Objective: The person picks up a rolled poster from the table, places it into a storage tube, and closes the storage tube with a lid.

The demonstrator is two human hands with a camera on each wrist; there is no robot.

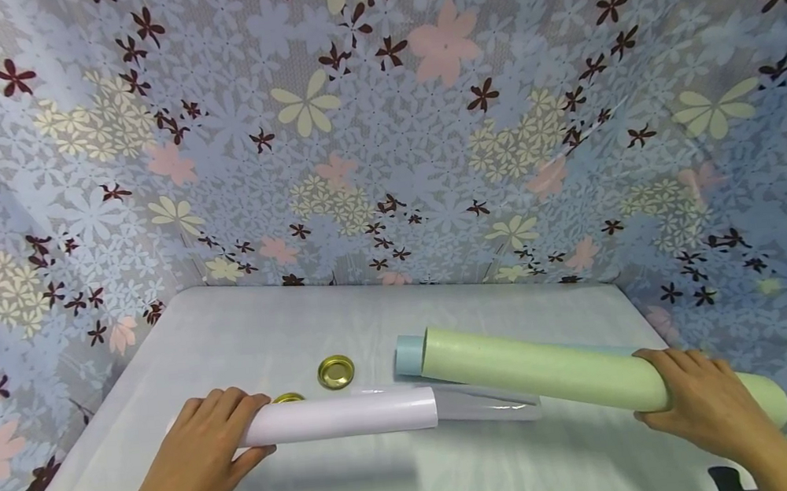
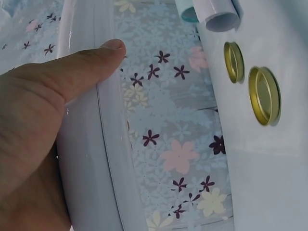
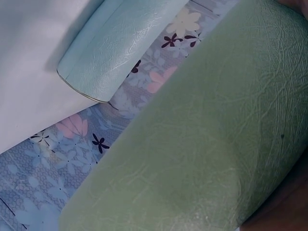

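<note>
A left hand (image 2: pixel 36 120) grips a white roll (image 2: pixel 89 159), its thumb laid across the glossy surface, and a thin dark line runs lengthwise along the roll. Past it hangs flowered cloth (image 2: pixel 168 115), meeting the edge of a white table (image 2: pixel 269 187). Near that edge lie two gold lids (image 2: pixel 264 96), hollow sides showing, just beside each other. Farther up the same edge, the open ends of a light blue roll (image 2: pixel 184 6) and a pale roll (image 2: pixel 215 7) show side by side.
</note>
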